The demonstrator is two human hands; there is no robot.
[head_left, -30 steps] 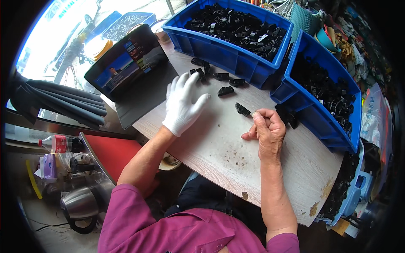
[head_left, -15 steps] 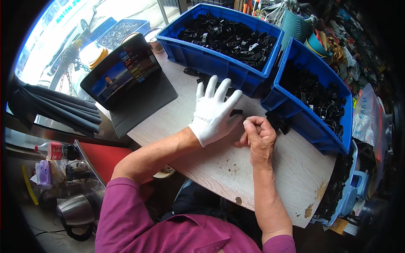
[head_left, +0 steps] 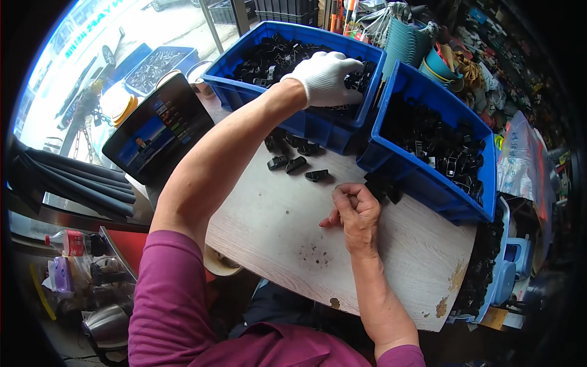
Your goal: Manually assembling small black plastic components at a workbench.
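My left hand (head_left: 327,79), in a white knit glove, reaches over the near rim of a large blue bin (head_left: 235,92) heaped with small black clip-like parts (head_left: 284,55). Its thumb and forefinger are spread, with nothing visible between them. Bare and closed, my right hand (head_left: 359,217) rests just above the table with fingers curled against the thumb; whatever they may hold is hidden. Several black parts lie on the table between the hands, among them a black piece (head_left: 317,175). More dark parts (head_left: 384,188) sit beside the right hand.
A second blue bin (head_left: 422,165) of black parts stands at the right. On the left, a tablet (head_left: 153,131) leans in a dark cover. The pale wooden table (head_left: 275,244) has a chipped front edge. A bottle (head_left: 70,243) and kettle (head_left: 107,324) are at lower left.
My left hand has moved up and away from the table into the left bin, uncovering black parts on the table. My right hand stays closed at nearly the same spot. The view has shifted slightly.
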